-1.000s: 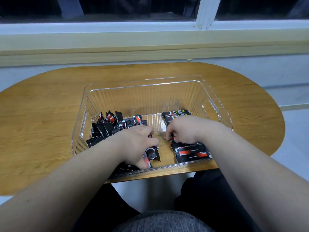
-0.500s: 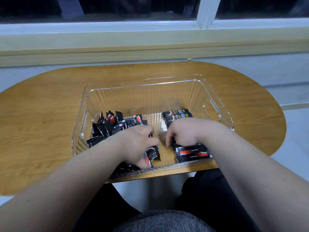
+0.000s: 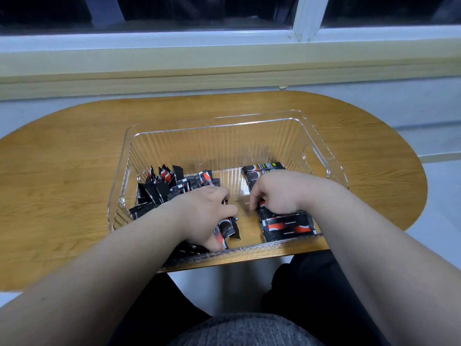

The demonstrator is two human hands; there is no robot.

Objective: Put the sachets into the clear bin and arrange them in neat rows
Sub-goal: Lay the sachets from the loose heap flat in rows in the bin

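Left hand (image 3: 207, 217) is down inside the clear bin (image 3: 129, 146), close to its near wall, with fingers and thumb curled round a small bunch of sachets (image 3: 228, 229). Those black and red packets stick out below the thumb, their lower ends near the bin floor. Right hand (image 3: 277, 193) is in the bin too, on the right side, and lies over a row of sachets (image 3: 287, 228). Its fingers are bent down round the left edge of that row and its thumb is hidden under the palm. The two hands are near each other but apart, with a strip of bare bin floor between them.

The row runs from the near wall towards the far wall. Flat packets show in front of the right wrist and more show beyond the knuckles. On the left side a heap of loose sachets (image 3: 162, 188) lies jumbled, some standing on end against the left wall, and the left forearm crosses over part of it.

The bin stands on an oval wooden counter (image 3: 62, 183), its near wall just at the counter's front edge. Behind the counter runs a pale window sill (image 3: 224, 68) under a white-framed window (image 3: 301, 18) with dark glass. Dark trousers (image 3: 311, 283) and a grey garment (image 3: 244, 330) show at the bottom.
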